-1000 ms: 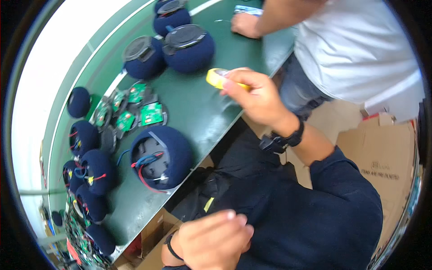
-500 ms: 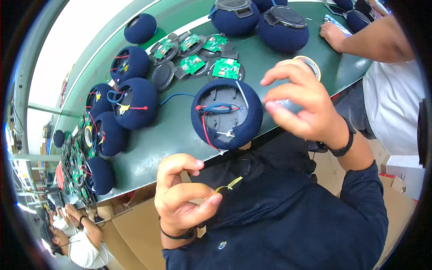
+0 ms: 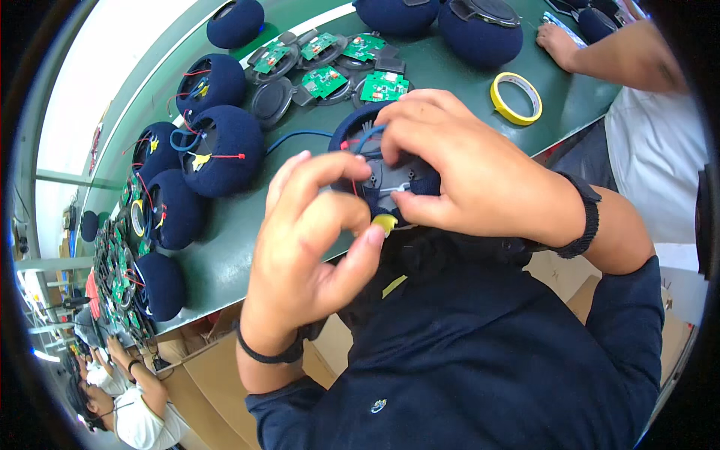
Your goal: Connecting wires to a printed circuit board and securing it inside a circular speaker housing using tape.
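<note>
A round navy fabric-covered speaker shell [image 3: 349, 121] lies hollow side up at the table's near edge. Its grey cavity holds a blue cable [image 3: 367, 138], a red wire and a white wire [image 3: 393, 188]. My right hand [image 3: 480, 169] covers the shell's right side, fingers curled over the cavity and thumb at the near rim, gripping it. At the lower left rim, my left hand [image 3: 311, 244] pinches a small yellow piece of tape [image 3: 385, 223] between thumb and finger. Another yellowish strip [image 3: 394, 285] shows against my dark clothing.
A yellow tape roll [image 3: 516, 118] lies to the right. Behind are green circuit boards [image 3: 324, 82] on black discs. More navy shells [image 3: 225, 161] with wires stand left, near a heap of boards [image 3: 116, 259]. A co-worker's hand [image 3: 559, 46] rests at the far right.
Both hands have moved onto the shell: my right hand from the right, my left hand up with the yellow tape. The tape roll, formerly partly hidden, is now fully visible.
</note>
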A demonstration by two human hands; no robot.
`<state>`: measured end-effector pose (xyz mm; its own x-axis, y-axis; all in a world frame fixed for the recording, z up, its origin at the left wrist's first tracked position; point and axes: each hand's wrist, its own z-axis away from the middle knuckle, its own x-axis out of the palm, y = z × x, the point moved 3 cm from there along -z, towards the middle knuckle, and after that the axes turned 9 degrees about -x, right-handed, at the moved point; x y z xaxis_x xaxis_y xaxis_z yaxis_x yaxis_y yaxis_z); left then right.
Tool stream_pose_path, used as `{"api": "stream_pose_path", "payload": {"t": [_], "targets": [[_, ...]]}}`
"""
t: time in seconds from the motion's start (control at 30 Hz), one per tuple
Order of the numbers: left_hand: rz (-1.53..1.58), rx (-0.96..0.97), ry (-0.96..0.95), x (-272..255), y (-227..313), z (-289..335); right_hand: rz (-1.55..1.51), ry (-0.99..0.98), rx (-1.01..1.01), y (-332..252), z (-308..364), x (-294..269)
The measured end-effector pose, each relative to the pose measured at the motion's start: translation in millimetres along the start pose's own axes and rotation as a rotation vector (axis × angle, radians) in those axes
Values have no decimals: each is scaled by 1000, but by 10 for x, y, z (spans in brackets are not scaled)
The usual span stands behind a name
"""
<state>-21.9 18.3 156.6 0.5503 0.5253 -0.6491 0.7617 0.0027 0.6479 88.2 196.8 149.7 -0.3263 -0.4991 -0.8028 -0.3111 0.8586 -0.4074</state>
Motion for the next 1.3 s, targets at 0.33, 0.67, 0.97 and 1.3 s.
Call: {"api": "stream_pose_path", "payload": {"t": [0.33,0.67,0.97,1.3], "targets": [[38,37,-238,-19,-74,-369,-148,364,229,-34,197,143],[-107,39,-320,-2,-44,-347,-313,384,477,8,203,81],[-138,38,-337,54,3,-334,-565,159,672,144,122,71],[-163,56,-233,177,49,-232,-595,149,608,227,112,29]]}}
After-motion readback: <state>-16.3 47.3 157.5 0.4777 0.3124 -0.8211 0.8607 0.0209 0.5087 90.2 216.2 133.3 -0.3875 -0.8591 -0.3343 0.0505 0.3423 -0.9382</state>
